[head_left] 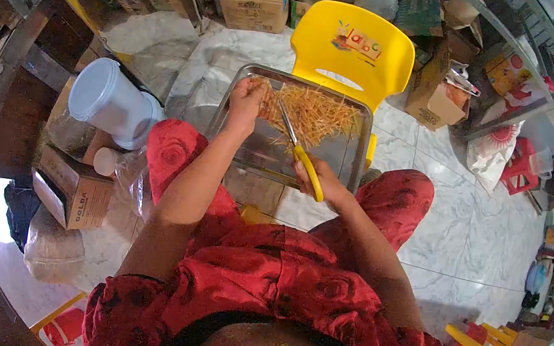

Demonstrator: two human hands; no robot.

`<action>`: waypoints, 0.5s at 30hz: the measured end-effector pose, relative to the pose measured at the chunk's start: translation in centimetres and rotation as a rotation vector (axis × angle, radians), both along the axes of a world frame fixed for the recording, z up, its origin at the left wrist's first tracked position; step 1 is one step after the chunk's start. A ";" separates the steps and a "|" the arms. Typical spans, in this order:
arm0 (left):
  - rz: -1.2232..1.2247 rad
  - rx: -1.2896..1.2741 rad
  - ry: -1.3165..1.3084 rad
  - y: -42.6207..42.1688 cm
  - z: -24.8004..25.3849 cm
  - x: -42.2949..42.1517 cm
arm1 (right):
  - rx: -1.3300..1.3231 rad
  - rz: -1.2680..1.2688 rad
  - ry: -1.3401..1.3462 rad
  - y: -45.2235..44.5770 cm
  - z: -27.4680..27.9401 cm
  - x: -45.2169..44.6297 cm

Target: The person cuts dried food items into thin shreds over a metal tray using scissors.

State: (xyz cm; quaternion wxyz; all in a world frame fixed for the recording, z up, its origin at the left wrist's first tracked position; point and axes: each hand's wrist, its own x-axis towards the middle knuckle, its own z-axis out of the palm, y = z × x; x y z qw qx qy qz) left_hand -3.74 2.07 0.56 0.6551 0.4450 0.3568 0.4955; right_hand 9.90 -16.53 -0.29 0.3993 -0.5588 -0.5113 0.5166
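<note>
A metal tray (257,157) rests on a yellow chair in front of me. Thin orange-brown strands (321,114) lie heaped in its upper and right part. My left hand (248,103) is closed over the tray's left side, holding a small bunch of the strands. Yellow-handled scissors (308,171) are gripped in my right hand (319,179) at the tray's lower right. Their metal blades point up and left, toward the strands beside my left hand. Whether the blades touch the strands I cannot tell.
Behind the tray rises the yellow chair's back (353,45). A white bucket (108,99) and a cardboard box (74,189) stand at the left. Another open box (438,98) is at the upper right, near metal shelving. A red stool (521,168) stands farther right.
</note>
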 end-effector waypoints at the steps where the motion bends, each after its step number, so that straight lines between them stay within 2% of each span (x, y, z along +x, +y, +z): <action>1: -0.004 0.002 0.020 0.0 -0.1 0.0 | 0.000 -0.001 0.000 0.0 -0.1 -0.1; 6: 0.024 0.013 0.047 -0.7 0.1 0.3 | -0.128 0.018 -0.002 0.0 -0.2 0.1; 12: -0.011 0.017 0.061 0.1 -1.2 0.2 | -0.087 -0.019 0.003 -0.1 0.6 -0.4; 15: 0.058 0.083 0.145 -0.6 -0.6 0.3 | -0.140 -0.032 -0.048 -0.2 0.8 -0.4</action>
